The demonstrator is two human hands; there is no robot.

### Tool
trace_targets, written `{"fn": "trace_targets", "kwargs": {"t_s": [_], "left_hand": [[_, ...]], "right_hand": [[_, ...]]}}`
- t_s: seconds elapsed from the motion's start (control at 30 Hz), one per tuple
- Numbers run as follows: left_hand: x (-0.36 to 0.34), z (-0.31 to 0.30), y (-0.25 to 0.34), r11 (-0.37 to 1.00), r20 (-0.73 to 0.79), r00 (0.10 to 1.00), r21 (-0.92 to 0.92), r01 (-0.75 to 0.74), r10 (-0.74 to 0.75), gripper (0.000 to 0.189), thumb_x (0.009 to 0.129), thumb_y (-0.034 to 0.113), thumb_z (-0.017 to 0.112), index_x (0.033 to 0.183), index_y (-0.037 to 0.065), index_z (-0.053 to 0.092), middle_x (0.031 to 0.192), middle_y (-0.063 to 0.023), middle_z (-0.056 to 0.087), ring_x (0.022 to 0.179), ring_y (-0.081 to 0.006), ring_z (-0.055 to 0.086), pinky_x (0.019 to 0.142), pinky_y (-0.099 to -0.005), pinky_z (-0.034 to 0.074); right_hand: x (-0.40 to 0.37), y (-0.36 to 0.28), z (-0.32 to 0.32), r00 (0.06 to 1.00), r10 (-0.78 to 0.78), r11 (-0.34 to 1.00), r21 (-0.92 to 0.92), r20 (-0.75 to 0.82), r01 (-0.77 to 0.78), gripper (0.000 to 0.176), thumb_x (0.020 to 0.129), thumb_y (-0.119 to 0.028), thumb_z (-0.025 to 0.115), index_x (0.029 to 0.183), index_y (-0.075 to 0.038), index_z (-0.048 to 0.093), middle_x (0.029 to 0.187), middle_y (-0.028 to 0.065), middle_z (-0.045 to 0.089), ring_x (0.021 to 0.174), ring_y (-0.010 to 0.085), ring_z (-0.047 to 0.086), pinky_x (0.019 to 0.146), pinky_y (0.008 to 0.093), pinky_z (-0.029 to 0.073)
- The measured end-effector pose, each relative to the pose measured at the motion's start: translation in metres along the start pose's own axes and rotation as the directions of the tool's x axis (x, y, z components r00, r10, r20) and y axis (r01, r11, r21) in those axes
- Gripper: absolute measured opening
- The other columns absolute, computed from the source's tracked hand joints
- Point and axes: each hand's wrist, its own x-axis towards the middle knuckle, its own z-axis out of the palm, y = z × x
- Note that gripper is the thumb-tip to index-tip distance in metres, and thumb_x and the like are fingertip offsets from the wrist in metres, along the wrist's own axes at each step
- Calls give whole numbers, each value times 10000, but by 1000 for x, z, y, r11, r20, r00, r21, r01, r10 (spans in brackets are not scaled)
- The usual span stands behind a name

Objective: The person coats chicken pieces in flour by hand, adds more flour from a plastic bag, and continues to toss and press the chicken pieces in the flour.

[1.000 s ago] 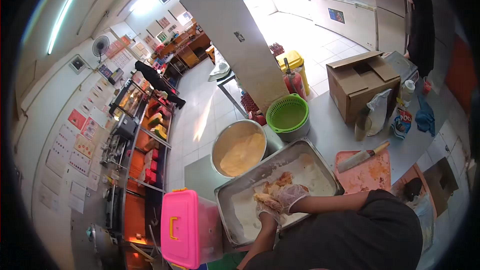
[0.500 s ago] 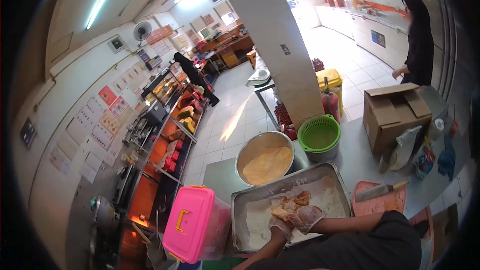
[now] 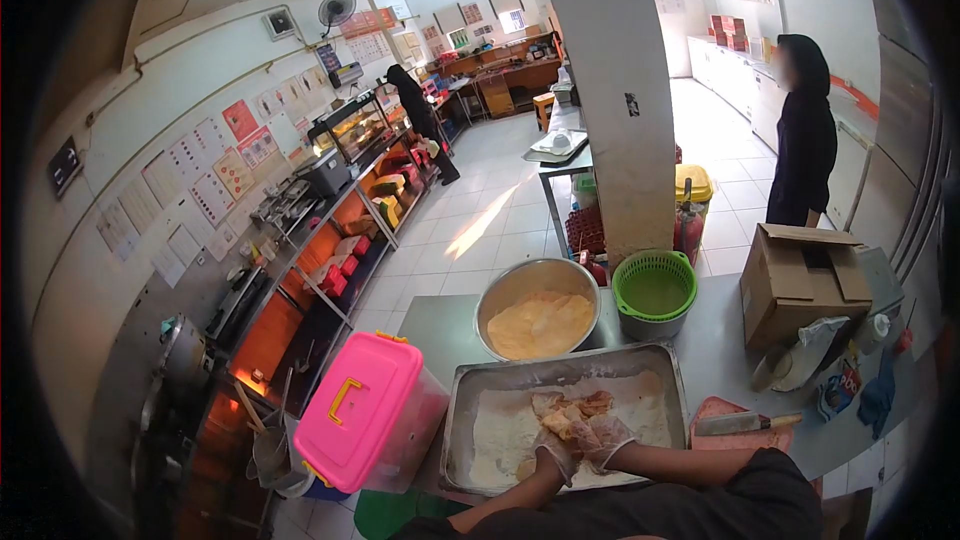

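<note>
Raw-looking chicken pieces (image 3: pixel 572 406) lie heaped in white flour (image 3: pixel 498 430), inside a wide metal tray (image 3: pixel 457 410). Both of my hands wear clear plastic gloves and are down in the tray. My left hand (image 3: pixel 556 447) is closed against the near side of the heap, wrist low. Beside it, my right hand (image 3: pixel 604 440) has its fingers curled over the chicken from the right. The fingertips of both hands are partly hidden by the pieces.
Behind the tray stand a steel bowl (image 3: pixel 487 320) of orange-tinted flour and a green basket (image 3: pixel 620 292). A pink-lidded box (image 3: pixel 365 405) is on the left. Rightward are a knife (image 3: pixel 735 424) on a red board (image 3: pixel 712 407) and a cardboard box (image 3: pixel 790 280). Two people stand farther off.
The camera view has shifted and levelled. My hands stay together at the chicken heap, with the right hand slightly lower on it. The person at right has lowered an arm.
</note>
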Motion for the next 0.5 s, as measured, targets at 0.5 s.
{"fn": "trace_targets", "kwargs": {"t_s": [0.5], "left_hand": [[-1, -18, 22, 717, 15, 966, -668, 201, -257, 409, 957, 283, 397, 1313, 81, 404, 1303, -146, 490, 1146, -329, 513, 971, -450, 427]], "right_hand": [[10, -9, 2, 997, -48, 984, -169, 62, 57, 352, 924, -390, 476, 984, -66, 599, 885, 189, 653, 806, 347, 643, 733, 438, 498]]}}
